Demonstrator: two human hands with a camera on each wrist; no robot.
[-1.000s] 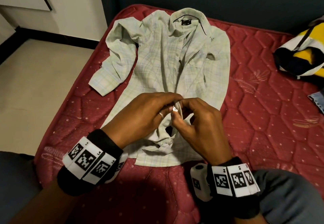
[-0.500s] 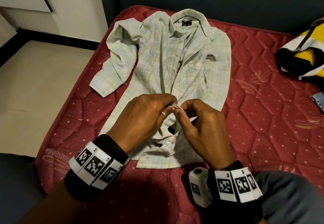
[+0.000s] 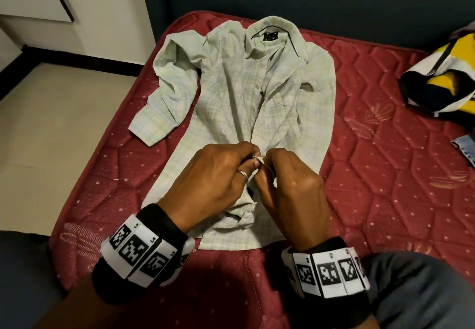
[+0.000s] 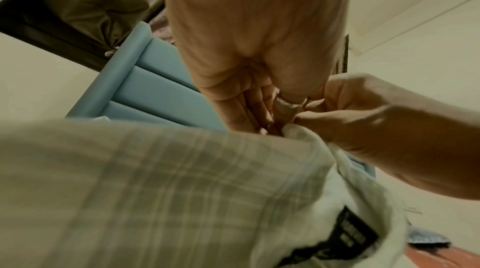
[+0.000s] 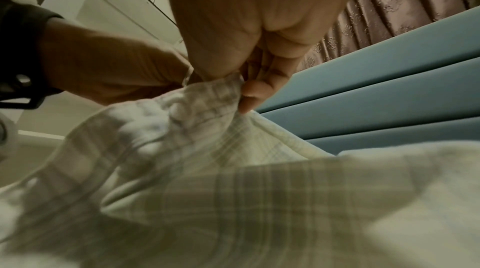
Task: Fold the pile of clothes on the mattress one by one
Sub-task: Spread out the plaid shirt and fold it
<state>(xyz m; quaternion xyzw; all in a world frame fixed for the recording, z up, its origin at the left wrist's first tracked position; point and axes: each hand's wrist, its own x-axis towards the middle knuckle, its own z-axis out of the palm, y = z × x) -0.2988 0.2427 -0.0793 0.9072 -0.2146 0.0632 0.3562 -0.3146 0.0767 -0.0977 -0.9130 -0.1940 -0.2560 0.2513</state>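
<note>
On the red quilted mattress (image 3: 385, 174) lies a pale green plaid button-up shirt (image 3: 231, 92), front up, collar at the far end, hem nearest the person. Its left sleeve is bent outward beside the body; the other sleeve is tucked along the side. Front opening loose at the lower part; upper buttons look done.

Both hands meet over the lower placket. Left hand (image 3: 216, 177), ring on one finger, pinches one edge of the shirt front. Right hand (image 3: 290, 195) pinches the opposite edge. Both grips are closed on cloth, fingertips nearly touching. The right wrist view shows fingers (image 5: 257, 91) curled round a bunched strip of plaid fabric. The left wrist view shows the thumb and fingers pressed together on the same small fold. Button itself too small to make out.

Judgement: step in hand is fastening a lower button before folding. First garment, so task is early.

To do it well: keep both edges taut and level, line the hole over the button, push through with the thumb, not by tugging. Bunching below the hands should be smoothed flat afterwards, or the fold will carry creases.

Well apart at the right: a yellow, white and black garment (image 3: 442, 76) and a scrap of blue denim (image 3: 465, 146), waiting.
</note>
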